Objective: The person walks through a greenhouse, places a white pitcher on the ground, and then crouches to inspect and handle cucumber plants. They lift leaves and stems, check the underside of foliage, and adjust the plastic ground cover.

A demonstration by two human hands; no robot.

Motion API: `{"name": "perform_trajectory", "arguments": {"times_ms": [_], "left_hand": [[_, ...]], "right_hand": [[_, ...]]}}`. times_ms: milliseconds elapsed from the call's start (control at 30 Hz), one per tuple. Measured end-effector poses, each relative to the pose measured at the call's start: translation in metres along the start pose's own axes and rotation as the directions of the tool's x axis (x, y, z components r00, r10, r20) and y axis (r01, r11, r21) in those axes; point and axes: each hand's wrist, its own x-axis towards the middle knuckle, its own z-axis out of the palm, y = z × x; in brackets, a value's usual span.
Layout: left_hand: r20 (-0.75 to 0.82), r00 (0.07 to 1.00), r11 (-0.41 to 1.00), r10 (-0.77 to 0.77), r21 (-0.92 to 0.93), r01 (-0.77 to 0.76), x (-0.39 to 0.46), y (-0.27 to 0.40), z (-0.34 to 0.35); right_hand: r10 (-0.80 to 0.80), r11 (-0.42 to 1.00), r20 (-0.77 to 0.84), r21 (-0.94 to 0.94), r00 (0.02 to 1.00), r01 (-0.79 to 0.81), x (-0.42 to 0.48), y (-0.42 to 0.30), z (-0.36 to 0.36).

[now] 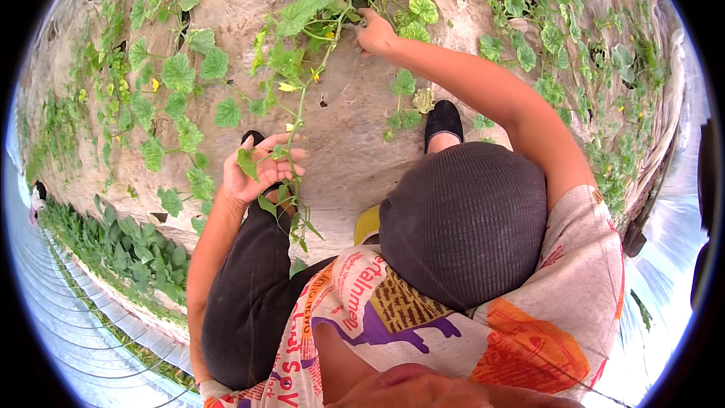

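Observation:
My left hand [265,165] is palm up with its fingers apart, just behind a long trailing vine stem [299,119] that looks like cucumber. The stem crosses in front of the fingers, and its leafy tip [300,226] hangs below them. Whether the fingers touch the stem is unclear. My right hand [375,33] reaches to the low part of the same plant, beside its broad green leaves [306,11]. Those fingertips are partly hidden among stems, so any hold is not visible. Small yellow flowers [287,87] dot the vine.
Pale ground film [351,107] with holes covers the soil. More vines spread at left [178,73] and right [552,39]. My black shoes [443,119] stand among small plants. A yellow object [367,224] sits by my knee. A spade blade [634,241] lies near the plastic sheeting [668,249].

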Motion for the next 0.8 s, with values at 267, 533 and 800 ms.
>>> {"name": "perform_trajectory", "arguments": {"times_ms": [267, 533, 800], "left_hand": [[0.041, 0.999, 0.999, 0.036, 0.002, -0.036, -0.003, -0.003, -0.002], [0.035, 0.998, 0.998, 0.059, 0.010, -0.059, -0.004, -0.004, -0.005], [-0.028, 0.998, 0.998, 0.063, -0.003, -0.063, -0.004, -0.004, -0.007]], "right_hand": [[-0.223, 0.689, -0.129, -0.722, 0.966, 0.063, 0.027, -0.006, 0.010], [-0.140, 0.916, 0.045, -0.374, 0.989, 0.146, 0.006, 0.020, -0.015], [0.093, 0.879, 0.137, 0.454, 0.986, -0.146, -0.007, 0.013, -0.015]]}}
